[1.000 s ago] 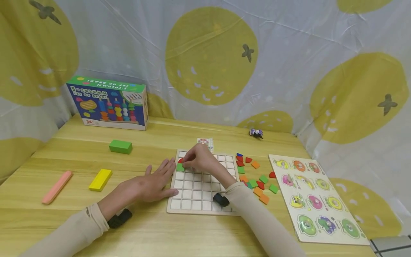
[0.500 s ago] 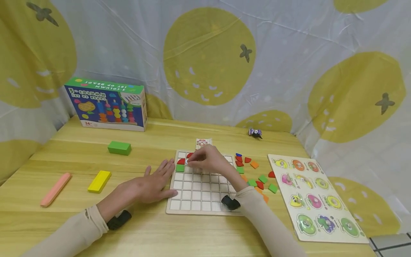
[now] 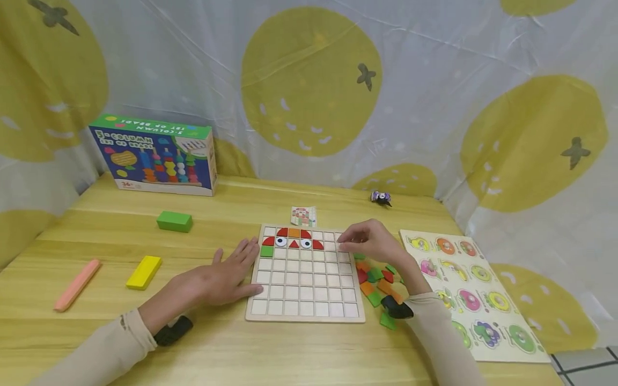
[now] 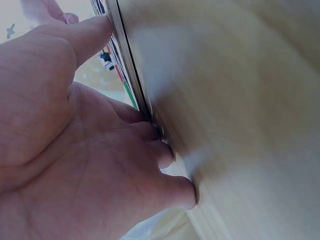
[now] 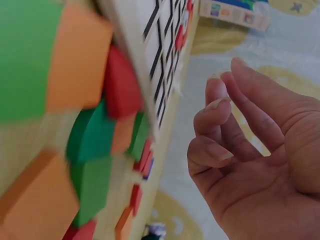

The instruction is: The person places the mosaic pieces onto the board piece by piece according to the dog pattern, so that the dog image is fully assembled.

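Observation:
A wooden grid board (image 3: 305, 289) lies on the table. Its top rows hold a green square (image 3: 266, 251), red and orange pieces and two eye tiles (image 3: 293, 242). My left hand (image 3: 232, 273) lies flat on the table, fingers straight against the board's left edge (image 4: 135, 85). The right hand (image 3: 357, 244) hovers at the board's right edge, above a heap of loose red, green and orange pieces (image 3: 376, 280). In the right wrist view the hand (image 5: 250, 150) has loosely curled fingers and holds nothing, with the loose pieces (image 5: 95, 145) beside it.
A fruit peg puzzle (image 3: 475, 292) lies at the right. At the left are a pink bar (image 3: 77, 285), a yellow block (image 3: 144, 272) and a green block (image 3: 174, 221). A toy box (image 3: 152, 155), a small card (image 3: 303, 216) and a purple toy (image 3: 381, 198) sit farther back.
My right hand left the board's top-left cells and moved right to the board's edge, uncovering the row of placed pieces. The left hand stayed put.

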{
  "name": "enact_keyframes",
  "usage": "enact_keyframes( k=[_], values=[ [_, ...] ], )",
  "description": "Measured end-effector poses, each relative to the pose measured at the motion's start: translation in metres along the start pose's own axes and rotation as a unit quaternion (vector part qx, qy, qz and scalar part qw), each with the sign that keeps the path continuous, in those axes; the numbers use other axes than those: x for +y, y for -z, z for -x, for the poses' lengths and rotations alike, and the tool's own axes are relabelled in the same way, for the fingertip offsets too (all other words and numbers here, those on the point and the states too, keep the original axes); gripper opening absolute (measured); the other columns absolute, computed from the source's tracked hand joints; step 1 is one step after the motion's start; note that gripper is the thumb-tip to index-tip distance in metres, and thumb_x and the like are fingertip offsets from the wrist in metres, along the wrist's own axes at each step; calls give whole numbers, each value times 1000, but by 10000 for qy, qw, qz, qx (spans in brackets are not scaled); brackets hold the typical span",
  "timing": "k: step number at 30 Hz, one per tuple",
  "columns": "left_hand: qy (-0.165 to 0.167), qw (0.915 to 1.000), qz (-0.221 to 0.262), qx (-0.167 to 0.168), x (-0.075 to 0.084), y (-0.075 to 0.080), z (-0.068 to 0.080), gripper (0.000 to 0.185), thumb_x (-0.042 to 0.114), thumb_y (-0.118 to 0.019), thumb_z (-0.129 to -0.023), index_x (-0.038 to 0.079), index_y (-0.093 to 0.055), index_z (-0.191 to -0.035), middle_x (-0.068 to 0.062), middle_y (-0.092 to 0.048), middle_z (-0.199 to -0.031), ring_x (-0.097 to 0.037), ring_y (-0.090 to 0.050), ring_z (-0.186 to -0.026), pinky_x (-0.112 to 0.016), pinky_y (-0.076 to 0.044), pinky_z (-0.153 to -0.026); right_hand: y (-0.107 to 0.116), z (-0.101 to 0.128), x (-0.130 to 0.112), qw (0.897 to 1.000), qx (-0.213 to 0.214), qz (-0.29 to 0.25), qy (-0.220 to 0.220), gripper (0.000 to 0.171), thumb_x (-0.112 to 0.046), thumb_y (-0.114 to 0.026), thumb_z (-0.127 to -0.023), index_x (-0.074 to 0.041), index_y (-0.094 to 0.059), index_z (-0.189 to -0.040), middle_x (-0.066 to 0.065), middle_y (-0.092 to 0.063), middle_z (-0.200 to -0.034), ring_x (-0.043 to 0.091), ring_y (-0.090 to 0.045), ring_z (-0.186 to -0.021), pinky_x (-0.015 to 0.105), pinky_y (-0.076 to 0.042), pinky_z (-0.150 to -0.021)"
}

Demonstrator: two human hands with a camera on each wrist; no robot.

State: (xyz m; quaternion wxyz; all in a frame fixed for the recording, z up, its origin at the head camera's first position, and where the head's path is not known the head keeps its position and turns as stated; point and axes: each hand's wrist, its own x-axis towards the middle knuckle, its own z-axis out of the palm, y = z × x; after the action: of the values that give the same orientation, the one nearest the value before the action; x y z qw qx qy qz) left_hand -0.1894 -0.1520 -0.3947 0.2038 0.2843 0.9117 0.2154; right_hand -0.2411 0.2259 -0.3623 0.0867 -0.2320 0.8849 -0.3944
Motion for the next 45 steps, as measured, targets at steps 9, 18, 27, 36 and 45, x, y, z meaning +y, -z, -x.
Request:
enact_keyframes(
  k=[9,18,27,36,45],
  values=[
    [-33,9999,111,9,0,2,2,102,58,-58,-108,-8,-11,-169,-26,2,-179,-47,4,-165,-84,6,-118,21,11,36,9991,19,-86,-403,12,-7,-80,-98,-1,-83,-109,11,-80,-99,26,-67,-78,28,-52,-70],
    [79,9999,66,-79,13,8,5,95,49,-58,-111,-9,-11,-169,-28,1,-178,-49,3,-164,-83,3,-119,28,18,53,9963,333,287,-739,19,-5,-84,-93,1,-81,-112,10,-76,-96,22,-67,-81,28,-55,-72],
    [60,9999,82,-86,12,8,4,95,49,-58,-111,-9,-10,-169,-28,2,-178,-49,3,-164,-83,3,-119,40,22,58,9896,546,772,-1088,28,-4,-86,-91,3,-79,-117,15,-73,-97,26,-70,-86,32,-57,-76],
    [-88,9999,92,-24,-2,1,0,103,62,-55,-108,-6,-9,-170,-24,4,-179,-46,5,-165,-84,5,-118,51,30,65,9847,576,966,-1333,26,-5,-89,-89,4,-80,-111,16,-73,-95,27,-69,-86,33,-56,-74],
    [-66,9998,158,-51,8,7,5,98,55,-56,-110,-8,-9,-169,-27,4,-178,-49,5,-164,-84,5,-118,39,16,62,9875,404,1124,-1028,28,-11,-82,-97,-1,-79,-122,14,-73,-99,27,-67,-87,36,-54,-75]
  ],
)
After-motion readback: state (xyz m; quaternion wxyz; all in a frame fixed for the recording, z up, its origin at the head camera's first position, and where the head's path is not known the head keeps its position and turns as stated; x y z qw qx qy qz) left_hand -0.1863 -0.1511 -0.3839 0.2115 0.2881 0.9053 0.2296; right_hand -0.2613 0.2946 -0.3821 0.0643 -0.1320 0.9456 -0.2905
